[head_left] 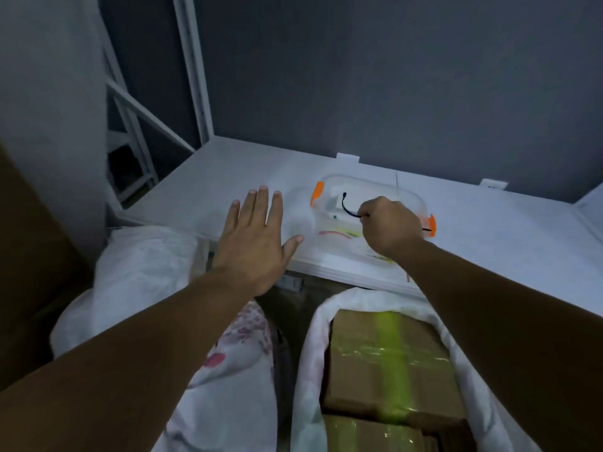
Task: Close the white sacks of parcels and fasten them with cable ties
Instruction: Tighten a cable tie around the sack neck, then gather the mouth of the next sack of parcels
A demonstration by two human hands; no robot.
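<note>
My right hand (390,223) pinches a black cable tie (348,207) above a clear plastic box with orange clips (411,199) on the white table. The tie's far end curls up to the left of my fist. My left hand (256,236) hovers flat with fingers spread over the table's near left edge, holding nothing. Below my right arm stands an open white sack (310,353) with brown cardboard parcels (388,363) taped in yellow-green showing inside. A second white sack (137,275) bulges at the left, under my left forearm.
The white table (489,243) runs along a grey wall. A white metal shelf frame (137,125) stands at the back left. A brown cardboard surface (29,272) fills the left edge. Patterned white cloth (241,370) lies between the two sacks.
</note>
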